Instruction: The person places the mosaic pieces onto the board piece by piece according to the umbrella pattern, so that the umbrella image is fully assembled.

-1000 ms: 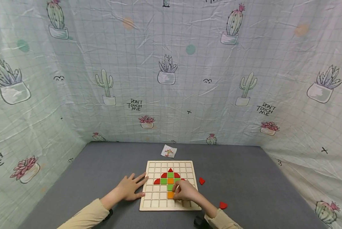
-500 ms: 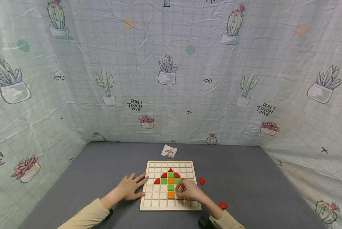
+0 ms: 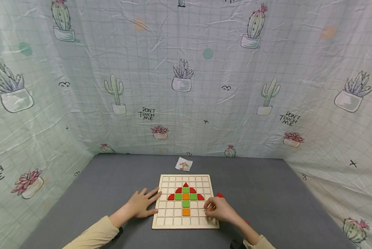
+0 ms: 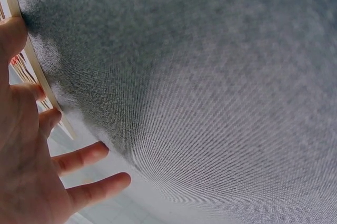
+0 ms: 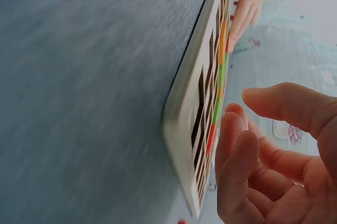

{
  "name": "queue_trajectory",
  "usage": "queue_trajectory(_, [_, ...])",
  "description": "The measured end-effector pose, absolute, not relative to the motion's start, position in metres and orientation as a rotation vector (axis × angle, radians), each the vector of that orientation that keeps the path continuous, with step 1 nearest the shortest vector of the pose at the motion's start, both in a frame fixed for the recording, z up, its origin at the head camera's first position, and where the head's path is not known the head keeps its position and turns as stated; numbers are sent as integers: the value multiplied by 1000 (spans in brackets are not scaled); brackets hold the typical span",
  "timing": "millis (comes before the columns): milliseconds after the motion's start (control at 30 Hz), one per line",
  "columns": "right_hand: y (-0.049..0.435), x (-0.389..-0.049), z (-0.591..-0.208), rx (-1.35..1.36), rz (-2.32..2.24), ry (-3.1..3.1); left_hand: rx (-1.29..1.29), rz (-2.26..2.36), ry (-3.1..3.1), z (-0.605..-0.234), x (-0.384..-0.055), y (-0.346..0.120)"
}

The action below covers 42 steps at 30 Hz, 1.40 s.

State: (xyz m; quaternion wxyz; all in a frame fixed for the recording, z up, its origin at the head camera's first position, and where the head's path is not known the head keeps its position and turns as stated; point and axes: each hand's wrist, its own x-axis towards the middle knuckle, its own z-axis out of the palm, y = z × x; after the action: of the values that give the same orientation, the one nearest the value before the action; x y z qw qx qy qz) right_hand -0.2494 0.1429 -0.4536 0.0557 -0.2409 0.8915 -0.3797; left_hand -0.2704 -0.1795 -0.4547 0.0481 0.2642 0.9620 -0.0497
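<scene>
A pale wooden grid board (image 3: 170, 223) lies on the grey table, bearing a symmetrical pattern of red, green and orange tiles. The lowest tile is an orange square (image 3: 186, 212), directly under a green square (image 3: 186, 204); a red triangle (image 3: 186, 185) tops the pattern. My left hand (image 3: 140, 204) rests on the board's left edge, fingers spread. Over the board's right side is my right hand (image 3: 220, 209), fingers loosely bent; the right wrist view shows a gap between thumb and fingertips, with nothing held. Partly behind that hand lies a loose red piece (image 3: 220, 195).
Another red piece (image 3: 247, 222) is mostly covered by the right forearm. Beyond the board lies a small card (image 3: 184, 164) printed with a coloured pattern. A cactus-print curtain (image 3: 186, 114) encloses the table's back and sides.
My right hand has let go of the lower orange square and moved right across the board, uncovering the red tile at the pattern's right end. The left hand stays put.
</scene>
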Motion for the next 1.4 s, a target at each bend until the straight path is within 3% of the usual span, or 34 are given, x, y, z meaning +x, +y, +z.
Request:
queue_trajectory(1033, [263,-208,-463,-665,-1171,2702,825,-130,2945,-454,-270,-180])
queue_trajectory(1400, [266,-206,-461,-518,-1104,2664,806,-158,2941,-457,-272,-180])
